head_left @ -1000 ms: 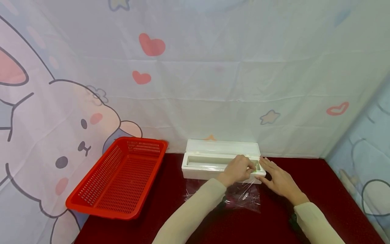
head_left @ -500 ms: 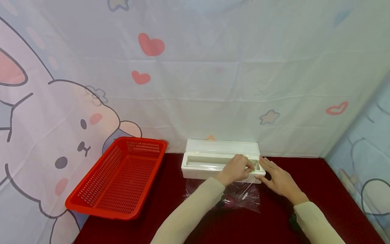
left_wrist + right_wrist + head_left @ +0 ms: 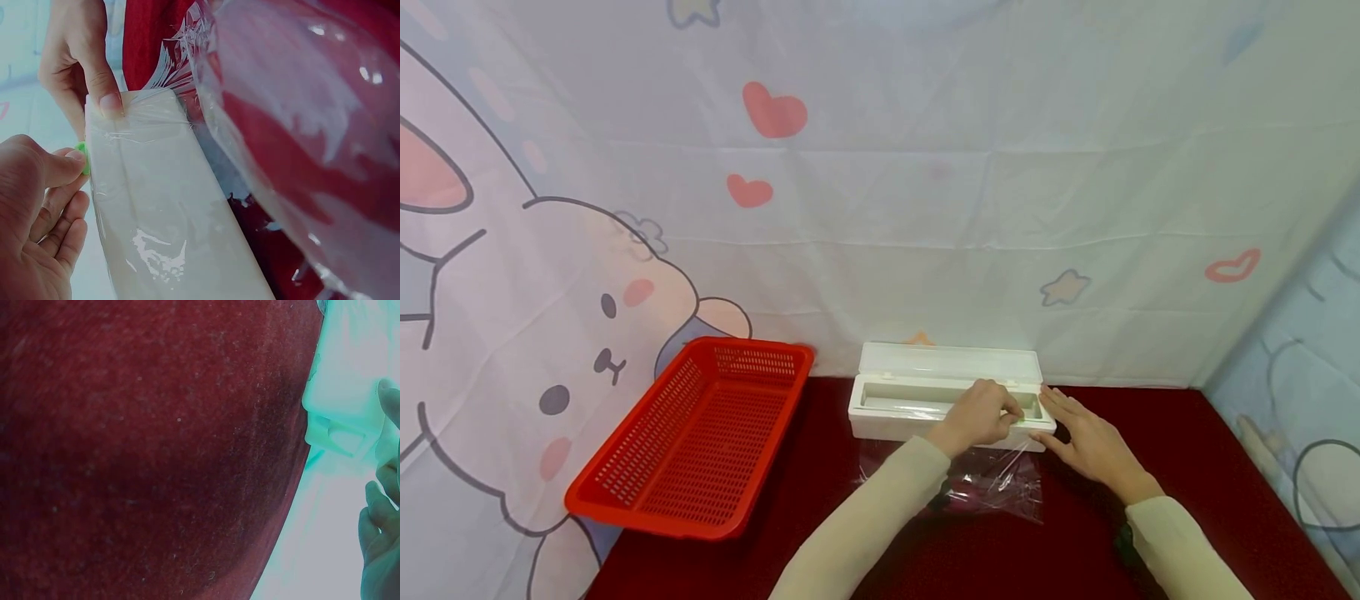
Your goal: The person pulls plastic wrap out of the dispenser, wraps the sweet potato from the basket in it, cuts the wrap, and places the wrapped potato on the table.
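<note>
Head view: the white box (image 3: 887, 427) sits lower right of centre, long axis running left to right across the frame, lid (image 3: 947, 363) flipped up behind, clear film (image 3: 1000, 493) hanging off the front. Left hand (image 3: 977, 415) is over the front rim near the box's right end; right hand (image 3: 1092, 446) is braced on that end, fingers pretty straight, thumb at the front corner, so it's nearer the end than the left. Left wrist view: left thumb and fingers are pinching a little green tab (image 3: 84, 157) at left of frame, right at the box's long edge, which runs from upper left toward bottom centre. Right wrist view: mostly red cloth (image 3: 125, 456), box washed out upper right, fingers cut off at the right edge, can't tell their hold from there.
</note>
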{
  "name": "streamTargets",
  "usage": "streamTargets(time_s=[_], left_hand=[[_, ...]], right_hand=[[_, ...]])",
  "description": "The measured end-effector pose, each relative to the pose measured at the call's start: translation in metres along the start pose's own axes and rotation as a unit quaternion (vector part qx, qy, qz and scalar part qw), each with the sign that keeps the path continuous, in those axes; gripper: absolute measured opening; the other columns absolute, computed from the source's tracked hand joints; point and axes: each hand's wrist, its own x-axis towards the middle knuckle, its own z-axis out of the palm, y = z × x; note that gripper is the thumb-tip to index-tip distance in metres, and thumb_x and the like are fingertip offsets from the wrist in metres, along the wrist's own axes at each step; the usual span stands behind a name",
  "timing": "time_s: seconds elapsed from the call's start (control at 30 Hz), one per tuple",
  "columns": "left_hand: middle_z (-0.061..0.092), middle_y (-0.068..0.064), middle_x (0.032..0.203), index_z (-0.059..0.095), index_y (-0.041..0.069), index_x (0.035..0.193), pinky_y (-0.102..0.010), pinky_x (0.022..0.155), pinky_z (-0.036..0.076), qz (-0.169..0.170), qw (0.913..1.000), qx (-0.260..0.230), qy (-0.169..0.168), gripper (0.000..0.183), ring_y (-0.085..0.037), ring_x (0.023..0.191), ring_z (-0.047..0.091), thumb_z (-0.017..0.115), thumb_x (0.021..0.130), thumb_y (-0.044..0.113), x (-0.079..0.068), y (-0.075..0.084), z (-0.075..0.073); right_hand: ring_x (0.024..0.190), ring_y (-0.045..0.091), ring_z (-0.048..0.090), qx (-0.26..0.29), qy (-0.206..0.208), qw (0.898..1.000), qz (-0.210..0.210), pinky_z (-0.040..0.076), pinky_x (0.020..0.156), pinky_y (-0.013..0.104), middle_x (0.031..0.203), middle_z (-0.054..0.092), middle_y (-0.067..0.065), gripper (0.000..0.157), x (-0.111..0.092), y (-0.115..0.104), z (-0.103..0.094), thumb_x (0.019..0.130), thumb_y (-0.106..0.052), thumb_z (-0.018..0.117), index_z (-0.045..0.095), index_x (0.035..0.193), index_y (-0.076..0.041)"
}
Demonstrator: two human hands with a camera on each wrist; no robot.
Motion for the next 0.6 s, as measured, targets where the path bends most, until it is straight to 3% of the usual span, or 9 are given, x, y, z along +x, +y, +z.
streamTargets(time_s=[0.2,0.6], left_hand=[[0.083,0.005,0.108,0.086,0.017,0.107,-0.017,0.089,0.052,-0.006,1.0000,0.001,-0.005,0.015,-0.010,0.094,0.073,0.075,0.097,0.014,-0.0033,-0.0023,-0.0039],[0.083,0.006,0.106,0.087,0.018,0.106,-0.016,0.080,0.048,-0.004,1.0000,0.005,-0.002,0.017,-0.009,0.086,0.067,0.076,0.094,0.012,-0.0081,-0.0062,-0.0085]], right_hand=[[0.146,0.045,0.050,-0.007,0.000,1.000,-0.001,0.053,0.105,0.062,0.164,0.047,0.021,0.080,0.0003,-0.0012,-0.0007,0.100,-0.050,0.072,0.047,0.159,-0.001],[0.146,0.045,0.050,-0.007,-0.002,1.000,0.001,0.054,0.104,0.061,0.164,0.046,0.023,0.080,-0.0006,-0.0012,-0.0024,0.100,-0.047,0.073,0.045,0.160,-0.001]])
